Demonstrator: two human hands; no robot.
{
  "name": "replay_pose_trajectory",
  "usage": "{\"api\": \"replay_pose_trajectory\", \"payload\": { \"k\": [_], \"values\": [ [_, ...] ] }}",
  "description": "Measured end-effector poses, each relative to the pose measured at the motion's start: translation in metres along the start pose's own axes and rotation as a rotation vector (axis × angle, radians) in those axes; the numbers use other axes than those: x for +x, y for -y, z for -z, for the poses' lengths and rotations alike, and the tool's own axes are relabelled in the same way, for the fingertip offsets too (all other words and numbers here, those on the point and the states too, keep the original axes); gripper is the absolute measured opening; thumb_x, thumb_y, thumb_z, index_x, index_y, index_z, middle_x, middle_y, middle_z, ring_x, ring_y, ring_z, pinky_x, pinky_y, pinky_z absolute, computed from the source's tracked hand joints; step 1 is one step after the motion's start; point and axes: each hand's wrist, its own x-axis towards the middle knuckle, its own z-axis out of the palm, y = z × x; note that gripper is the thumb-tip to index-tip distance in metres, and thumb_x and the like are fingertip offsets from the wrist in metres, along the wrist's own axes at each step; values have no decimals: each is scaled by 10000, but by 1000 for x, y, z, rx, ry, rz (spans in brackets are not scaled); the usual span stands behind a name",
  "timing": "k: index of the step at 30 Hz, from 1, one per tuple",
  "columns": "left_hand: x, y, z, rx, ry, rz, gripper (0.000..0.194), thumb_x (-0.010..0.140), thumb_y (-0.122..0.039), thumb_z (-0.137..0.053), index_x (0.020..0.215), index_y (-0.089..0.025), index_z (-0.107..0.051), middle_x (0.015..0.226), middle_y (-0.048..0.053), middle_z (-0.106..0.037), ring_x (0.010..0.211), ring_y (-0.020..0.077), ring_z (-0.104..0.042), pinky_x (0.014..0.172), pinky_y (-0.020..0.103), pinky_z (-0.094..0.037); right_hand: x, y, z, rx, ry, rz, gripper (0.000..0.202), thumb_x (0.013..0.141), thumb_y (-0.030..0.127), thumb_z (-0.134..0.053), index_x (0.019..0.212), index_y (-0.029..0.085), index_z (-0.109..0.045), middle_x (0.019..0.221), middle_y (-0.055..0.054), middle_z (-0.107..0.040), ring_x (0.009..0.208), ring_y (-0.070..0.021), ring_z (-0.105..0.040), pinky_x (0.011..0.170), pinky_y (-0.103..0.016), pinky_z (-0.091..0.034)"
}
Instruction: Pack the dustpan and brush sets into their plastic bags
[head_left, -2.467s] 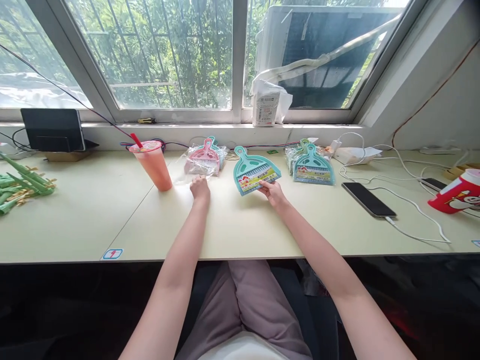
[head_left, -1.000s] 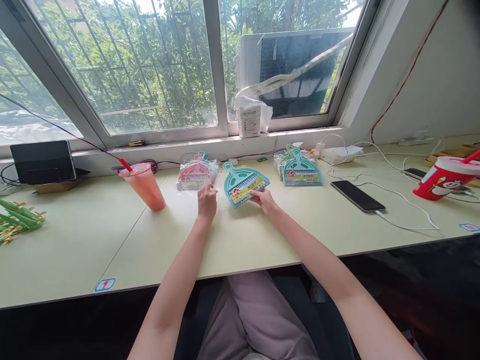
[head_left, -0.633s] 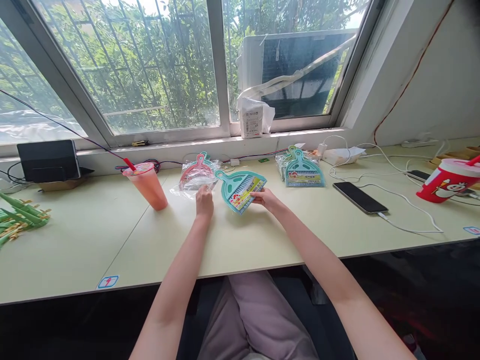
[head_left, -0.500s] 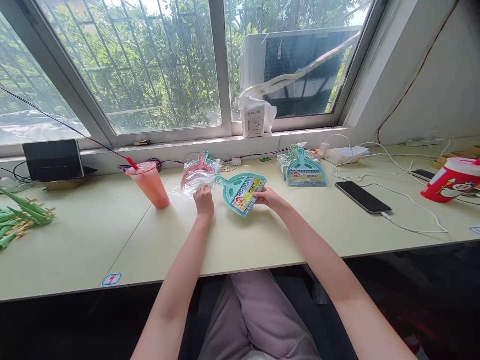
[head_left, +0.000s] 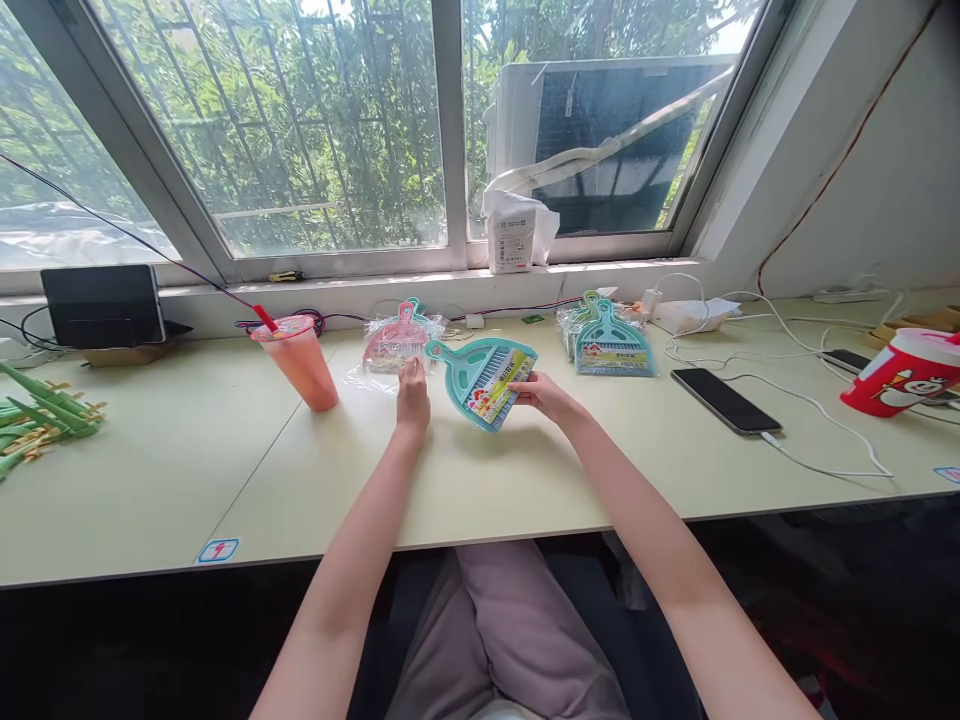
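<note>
I take the orange cup (head_left: 301, 372), the one with a red straw, as my mark on the table (head_left: 465, 500). To the right of the orange cup, my right hand (head_left: 543, 394) is grasping a turquoise dustpan set (head_left: 474, 375) by its lower right edge. At least one finger lies over the front of the printed card (head_left: 497, 386); the others go toward the back, and I cannot see them well. So the set lies at the left of these fingers, tilted, with its handle to the orange cup's side, and a soft shadow falls below it.

My left hand (head_left: 413, 400) is between the orange cup and the turquoise dustpan set, nearer to the set. Its fingers are curled closely together beside the clear plastic (head_left: 373, 380); whether they pinch an edge of it, I cannot tell. The handle end of the set is just to the right of these fingertips.

Right of the orange cup, behind my left hand, lies a pink dustpan set (head_left: 384, 343). Much farther right of the orange cup are a wrapped stack of dustpan sets (head_left: 615, 352), a black phone (head_left: 726, 400) and a red cup (head_left: 900, 378). Left of the orange cup stands a dark tablet (head_left: 101, 302).
</note>
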Motion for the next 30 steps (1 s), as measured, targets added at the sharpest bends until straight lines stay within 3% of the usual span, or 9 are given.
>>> {"api": "replay_pose_trajectory", "payload": {
  "k": [4,7,9,11,15,21,25,30],
  "values": [
    [0,-1,2,-62,-14,25,661,732,112,-308,1304,-93,-571,1398,186,-510,1365,295,-432,1092,474,-445,-2,0,-1,24,-1,34,230,719,134,-760,943,135,-711,1024,-116,-760,909,-241,-734,929,-439,-586],
    [-1,-2,4,-73,44,70,516,723,101,-340,1022,-120,-697,1368,168,-532,1343,304,-461,1047,468,-486,-4,-3,-4,5,47,17,252,705,156,-784,946,131,-715,1033,-125,-757,923,-251,-731,935,-447,-582],
    [-2,-2,5,-44,106,96,427,722,95,-341,819,-116,-699,1355,177,-534,1323,310,-482,1019,456,-506,-3,-5,-4,-11,81,4,269,701,164,-792,957,128,-716,1044,-128,-754,931,-253,-730,936,-446,-582],
    [-3,-2,5,-8,135,112,398,732,86,-338,737,-114,-683,1368,185,-523,1323,313,-481,1016,447,-507,-1,-7,-3,-17,72,-6,261,709,147,-781,961,127,-714,1042,-125,-754,918,-246,-732,933,-444,-585],
    [-1,0,2,29,109,147,466,751,87,-325,903,-106,-721,1409,186,-507,1337,314,-474,1051,456,-481,5,-11,8,-13,-15,-30,206,744,87,-725,947,122,-708,1000,-112,-761,874,-220,-738,917,-413,-596],
    [2,0,3,60,52,226,662,736,115,-356,1307,-122,-594,1396,151,-548,1331,266,-486,1105,408,-446,10,-14,23,-37,52,-97,214,776,68,-687,983,121,-700,1038,-115,-757,875,-210,-741,852,-361,-622],
    [-2,-10,10,193,88,224,699,759,113,-369,1373,-167,-550,1417,117,-546,1319,285,-472,1013,416,-520,9,-14,25,-26,-54,-101,173,781,48,-674,941,115,-683,1021,-119,-759,845,-196,-744,856,-353,-622],
    [-5,-19,10,183,79,157,717,791,94,-343,1414,-215,-522,1466,116,-496,1307,314,-480,950,454,-552,3,-9,14,-11,46,-52,194,774,72,-696,963,115,-703,1027,-119,-758,889,-221,-741,913,-399,-601]
  ]
}}
